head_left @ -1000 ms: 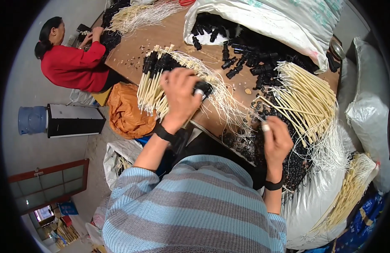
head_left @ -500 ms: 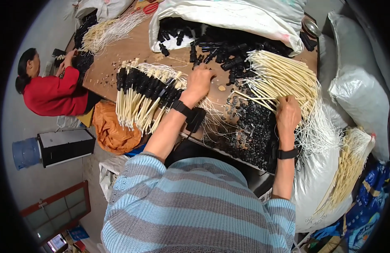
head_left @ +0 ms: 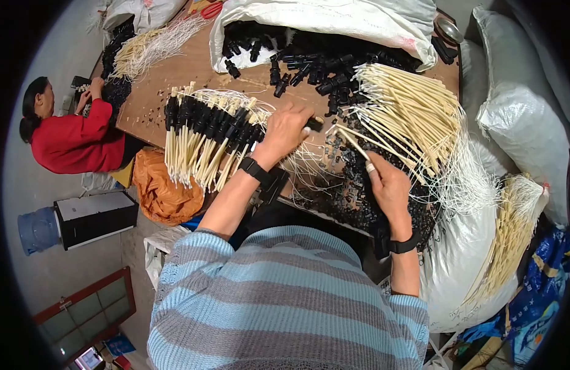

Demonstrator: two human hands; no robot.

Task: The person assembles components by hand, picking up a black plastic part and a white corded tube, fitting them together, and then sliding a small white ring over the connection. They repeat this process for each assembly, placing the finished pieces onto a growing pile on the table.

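My left hand (head_left: 287,131) is closed round a black plastic fitting (head_left: 315,123), whose end sticks out past the fingers. A single cream tube (head_left: 357,146) is pinched in my right hand (head_left: 390,185), its tip slanting up toward the fitting but apart from it. Just left of my left hand lies a bundle of cream tubes with black fittings on them (head_left: 205,126). Beyond my right hand, loose cream tubes (head_left: 414,108) spread out, with thin white strands (head_left: 460,166) trailing from their ends. Small dark pieces (head_left: 353,197) cover the table under my right hand.
An open white sack (head_left: 334,18) spills black fittings (head_left: 297,65) at the table's far side. A metal bowl (head_left: 448,29) stands at the far right corner. Full sacks (head_left: 519,111) crowd the right. A person in red (head_left: 75,132) works at the table's left end.
My right hand has drawn a cream tube leftward from the pile, toward my left hand. The left hand has come nearer from the fittings heap, with a black fitting now showing in it.
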